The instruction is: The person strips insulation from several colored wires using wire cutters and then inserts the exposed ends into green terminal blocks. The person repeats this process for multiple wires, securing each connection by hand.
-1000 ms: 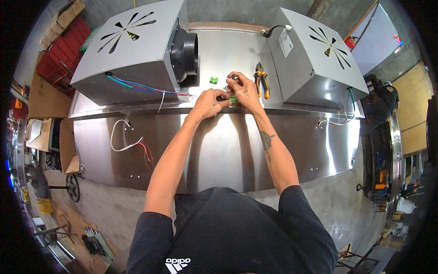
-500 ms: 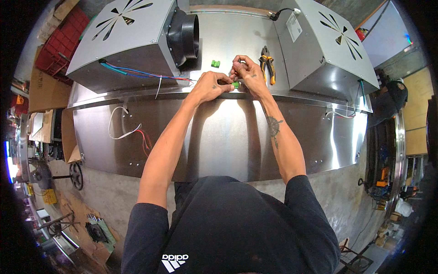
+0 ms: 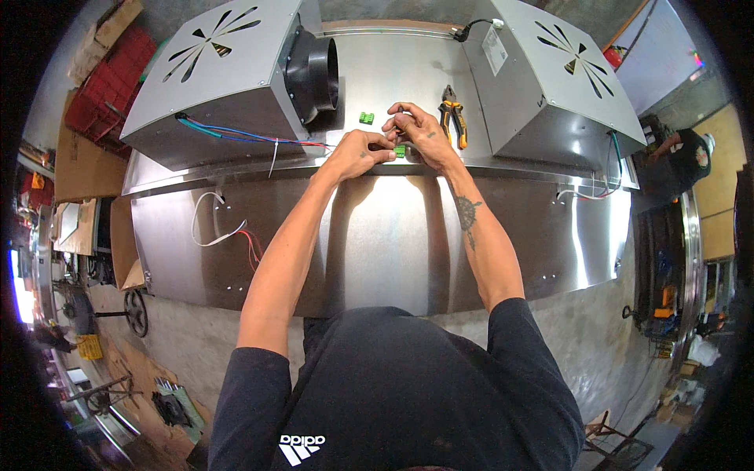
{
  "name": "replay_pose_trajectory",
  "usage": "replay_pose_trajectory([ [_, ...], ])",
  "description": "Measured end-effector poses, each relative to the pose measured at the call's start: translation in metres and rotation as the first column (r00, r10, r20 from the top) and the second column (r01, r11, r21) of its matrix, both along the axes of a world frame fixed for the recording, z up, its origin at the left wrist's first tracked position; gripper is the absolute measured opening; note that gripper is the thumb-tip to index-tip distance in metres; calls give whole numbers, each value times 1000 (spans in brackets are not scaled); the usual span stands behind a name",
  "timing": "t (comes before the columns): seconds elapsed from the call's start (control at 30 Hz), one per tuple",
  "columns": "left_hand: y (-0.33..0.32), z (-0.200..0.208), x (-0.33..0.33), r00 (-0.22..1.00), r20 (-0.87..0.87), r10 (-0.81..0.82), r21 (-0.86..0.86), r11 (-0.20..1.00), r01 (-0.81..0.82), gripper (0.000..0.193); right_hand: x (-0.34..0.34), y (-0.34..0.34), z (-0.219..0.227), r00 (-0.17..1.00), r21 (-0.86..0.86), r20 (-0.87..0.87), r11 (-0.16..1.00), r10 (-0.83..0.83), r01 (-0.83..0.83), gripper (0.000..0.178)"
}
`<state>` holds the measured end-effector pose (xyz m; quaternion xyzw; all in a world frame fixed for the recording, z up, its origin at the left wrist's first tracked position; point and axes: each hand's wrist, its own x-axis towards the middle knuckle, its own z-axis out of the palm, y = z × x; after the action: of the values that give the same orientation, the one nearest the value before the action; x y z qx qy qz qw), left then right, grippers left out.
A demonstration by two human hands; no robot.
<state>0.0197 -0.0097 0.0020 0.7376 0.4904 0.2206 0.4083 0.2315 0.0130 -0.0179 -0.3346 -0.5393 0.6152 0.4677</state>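
Two dark short sleeves [image 3: 255, 396] occupy the near side, and bare forearms [image 3: 271, 271] extend from them over a brushed-metal panel [image 3: 381, 259]. To the left on this panel, a white cable [image 3: 198, 224] curves out of an opening and ends in red wires [image 3: 253, 247].

Beyond the panel edge, the left hand [image 3: 358, 155] is closed, its thumb and fingers pinching the left end of a green connector block [image 3: 400, 152]. This block is located between the two hands, just over the near margin of the metal worktop [image 3: 377, 67]. The right hand [image 3: 422, 136] is positioned above and to the right of the block, fingers bent and tips drawn together; whether they grip a small part cannot be determined.

A wire bundle [image 3: 236, 133] runs from the left housing [image 3: 208, 122] toward the left hand. Slightly farther, a second green block [image 3: 367, 118] lies on the worktop, apart from the fingers. Pliers with orange-and-black handles [image 3: 460, 133] lie to the right of the right hand, near the right housing [image 3: 534, 102]. A black round duct collar [image 3: 320, 71] projects from the left housing. At the far edge is a black plug [image 3: 461, 34].
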Motion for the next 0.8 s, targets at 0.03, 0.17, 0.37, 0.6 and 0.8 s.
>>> replay_pose_trajectory([
  [0.03, 0, 0, -1, 1000, 3, -1, 5, 1000, 1, 36, -2, 1, 2, 1000, 2, 8, 1000, -11, 11, 25],
  [0.17, 1, -4, -1, 999, 28, -28, 51, 998, 27, 34, -1, -8, 5, 998, -12, 44, 999, -37, 38, 32],
  [0.37, 2, -5, 1, 1000, 14, -6, 20, 1000, 6, 34, -8, -11, 8, 968, 64, 145, 979, -203, 196, 35],
  [0.6, -2, 0, 1, 999, 24, -35, 18, 999, 35, 41, -6, -11, 7, 953, 85, 185, 970, -239, 226, 34],
  [0.8, 1, -9, -2, 998, 35, -44, 37, 998, 42, 45, -10, -15, 12, 953, 67, 178, 969, -246, 237, 33],
])
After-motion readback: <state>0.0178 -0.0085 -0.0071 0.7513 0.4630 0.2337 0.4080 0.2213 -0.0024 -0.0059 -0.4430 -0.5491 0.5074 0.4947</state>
